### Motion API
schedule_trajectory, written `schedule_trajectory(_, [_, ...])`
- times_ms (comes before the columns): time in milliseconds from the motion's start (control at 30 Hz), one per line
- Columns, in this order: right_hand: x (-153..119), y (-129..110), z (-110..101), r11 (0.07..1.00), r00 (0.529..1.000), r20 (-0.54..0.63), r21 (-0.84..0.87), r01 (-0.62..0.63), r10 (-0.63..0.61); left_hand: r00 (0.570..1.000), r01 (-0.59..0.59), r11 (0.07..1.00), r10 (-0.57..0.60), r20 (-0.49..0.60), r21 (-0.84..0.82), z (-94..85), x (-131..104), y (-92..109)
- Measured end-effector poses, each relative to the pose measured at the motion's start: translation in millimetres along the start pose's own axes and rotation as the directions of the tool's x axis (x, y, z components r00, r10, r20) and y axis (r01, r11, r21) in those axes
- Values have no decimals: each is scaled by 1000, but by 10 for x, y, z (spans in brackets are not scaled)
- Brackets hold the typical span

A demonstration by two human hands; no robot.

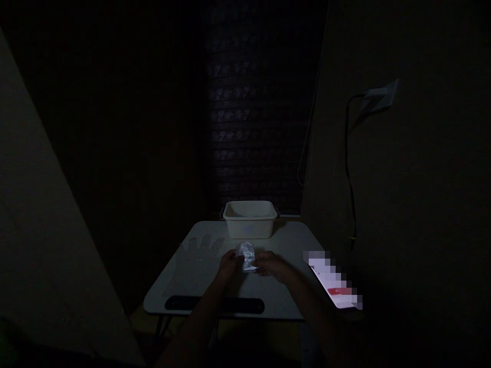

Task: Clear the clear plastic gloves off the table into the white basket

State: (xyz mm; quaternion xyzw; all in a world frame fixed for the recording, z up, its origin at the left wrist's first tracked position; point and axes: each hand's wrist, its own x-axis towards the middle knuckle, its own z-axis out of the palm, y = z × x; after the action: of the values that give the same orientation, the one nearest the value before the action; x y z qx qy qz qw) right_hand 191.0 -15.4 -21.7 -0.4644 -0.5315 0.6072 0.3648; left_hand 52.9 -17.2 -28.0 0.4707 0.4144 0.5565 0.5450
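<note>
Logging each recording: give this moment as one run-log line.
left hand: holds shiny plastic item; right hand: holds same item; pale tub: on table, beyond hands

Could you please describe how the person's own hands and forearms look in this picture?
The left hand and right hand are bare, without gloves. The left forearm and right forearm show no sleeves, and no watch or bracelet is visible. Dimness hides finer details.
</note>
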Motion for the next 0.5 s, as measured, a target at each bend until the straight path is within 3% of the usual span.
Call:
schedule_trajectory(100, [62,-1,-9,987,983,-97,14,158,-156,999,-24,998,22,43,50,-7,-5,-32])
schedule_trajectory(267, [168,-17,-144,920,920,-185,-257,295,-347,989,-146,913,137,51,381,-77,112,-11])
schedule_trajectory(367, [212,-119,-340,862,892,-163,-379,337,-421,963,-249,707,251,95,662,-158,297,144])
schedule_trajectory(500, [276,-458,-652,788,875,-156,-527,319,-459,879,-433,328,359,313,840,-196,585,451])
